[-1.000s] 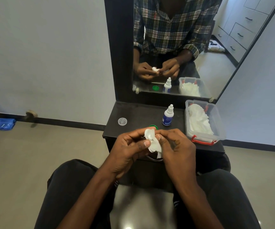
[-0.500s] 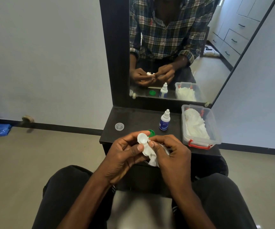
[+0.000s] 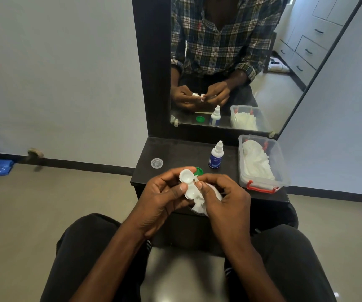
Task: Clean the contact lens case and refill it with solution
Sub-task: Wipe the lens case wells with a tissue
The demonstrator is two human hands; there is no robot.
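The contact lens case [image 3: 188, 185] is held in the air just in front of the near edge of the dark dressing table [image 3: 175, 153], both wells uncapped and turned up toward the camera. It is pinched along its left side by the left hand [image 3: 165, 201], fingers curled round the far well and the thumb laid against the middle. A white tissue [image 3: 199, 202] is gripped in the curled fingers of the right hand [image 3: 223, 197], and its forefinger is pressed toward the near well, so the wiping step appears to be under way.

On the dressing table, the green cap [image 3: 198, 171] lies at the near edge just behind the case, the clear cap [image 3: 156, 163] is set to the left of it, and the solution bottle [image 3: 215, 155] stands upright further back, capped. A clear box of tissues [image 3: 262, 164] is placed at the right end of the table.

For a good wipe, the tissue should probably be wrapped over a fingertip and turned round inside each well, right down to the bottom and up over the threaded rim. The case is best kept level and steadied by its bridge, so that the wells are not touched by bare skin. Both wells should be dried before the bottle is opened.
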